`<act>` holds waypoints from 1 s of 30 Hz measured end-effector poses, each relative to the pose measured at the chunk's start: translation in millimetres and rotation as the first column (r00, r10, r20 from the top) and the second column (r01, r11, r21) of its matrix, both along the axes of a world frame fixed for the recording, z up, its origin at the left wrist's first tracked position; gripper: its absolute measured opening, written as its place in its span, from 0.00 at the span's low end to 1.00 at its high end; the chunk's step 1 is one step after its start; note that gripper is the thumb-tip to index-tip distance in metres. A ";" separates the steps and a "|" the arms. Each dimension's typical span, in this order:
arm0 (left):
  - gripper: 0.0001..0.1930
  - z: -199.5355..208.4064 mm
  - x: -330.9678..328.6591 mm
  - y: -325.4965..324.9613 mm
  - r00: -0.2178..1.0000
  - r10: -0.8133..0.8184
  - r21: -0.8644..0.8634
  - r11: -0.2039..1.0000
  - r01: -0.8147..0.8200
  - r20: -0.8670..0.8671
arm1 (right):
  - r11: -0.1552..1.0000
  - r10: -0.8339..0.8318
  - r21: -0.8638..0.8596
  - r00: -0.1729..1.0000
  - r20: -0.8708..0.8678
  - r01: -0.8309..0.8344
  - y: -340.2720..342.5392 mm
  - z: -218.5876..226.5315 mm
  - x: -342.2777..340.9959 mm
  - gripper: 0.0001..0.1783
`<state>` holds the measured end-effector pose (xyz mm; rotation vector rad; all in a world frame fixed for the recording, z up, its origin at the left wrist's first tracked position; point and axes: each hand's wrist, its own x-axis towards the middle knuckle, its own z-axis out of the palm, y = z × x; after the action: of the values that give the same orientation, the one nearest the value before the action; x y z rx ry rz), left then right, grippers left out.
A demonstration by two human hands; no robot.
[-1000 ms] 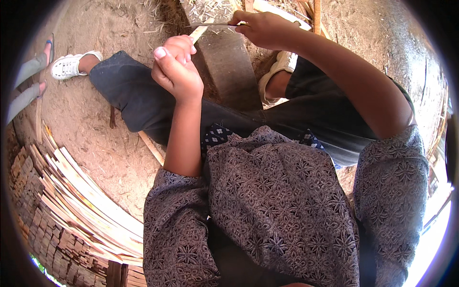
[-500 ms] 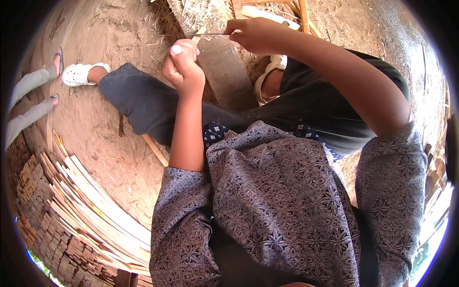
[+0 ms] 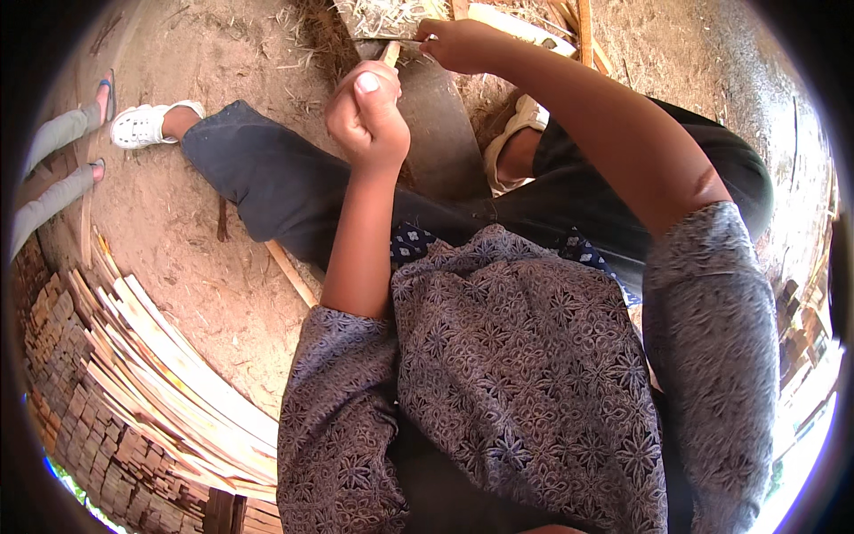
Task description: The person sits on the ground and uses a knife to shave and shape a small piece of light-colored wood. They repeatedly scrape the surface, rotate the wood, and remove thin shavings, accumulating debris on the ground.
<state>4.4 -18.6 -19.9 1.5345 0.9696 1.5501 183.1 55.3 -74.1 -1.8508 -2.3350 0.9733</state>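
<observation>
My left hand [image 3: 367, 114] is closed in a fist around a short pale wooden stick [image 3: 391, 53], whose end sticks out past the fingers. In my right hand [image 3: 452, 46], closed on its handle, is a knife [image 3: 382, 40] with a thin blade pointing left. The blade lies across the far end of the stick; whether it bites into the wood cannot be made out. Both hands are above a worn plank [image 3: 438, 133] between my legs. Most of the handle is hidden by my right fingers.
Pale shavings [image 3: 396, 16] cover the plank's far part. Wooden strips [image 3: 525, 28] lie beyond my right hand. Long slats [image 3: 169, 356] and stacked wood pieces [image 3: 116, 445] fill the lower left. Another person's legs [image 3: 67, 133] stand at the far left.
My left hand has shifted right with the stick. My right hand has moved slightly away from me and left, carrying the knife toward the stick's far end.
</observation>
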 end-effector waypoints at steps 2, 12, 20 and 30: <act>0.24 -2.2 -3.2 3.7 0.999 0.022 0.037 0.999 -0.023 0.027 | 1.000 -0.010 -0.015 0.999 -0.037 0.010 -0.7 1.7 12.2 0.17; 0.31 -5.2 -6.3 4.3 0.996 0.047 0.007 0.999 -0.047 0.076 | 0.997 0.079 -0.022 0.997 -0.014 -0.080 -28.1 48.8 26.6 0.16; 0.28 3.3 2.8 7.5 0.988 0.084 -0.035 0.996 -0.080 0.130 | 0.998 0.058 -0.025 0.996 0.065 -0.057 -17.0 37.8 17.6 0.15; 0.26 3.3 -12.1 13.8 1.000 -0.009 -0.013 1.000 0.009 -0.011 | 0.911 -0.148 -0.402 0.984 -0.095 0.098 -10.1 72.0 16.3 0.20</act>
<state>-7.7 -4.9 -16.6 1.5382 0.9762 1.5277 199.4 45.2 -2.1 -1.9625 -2.0333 1.5888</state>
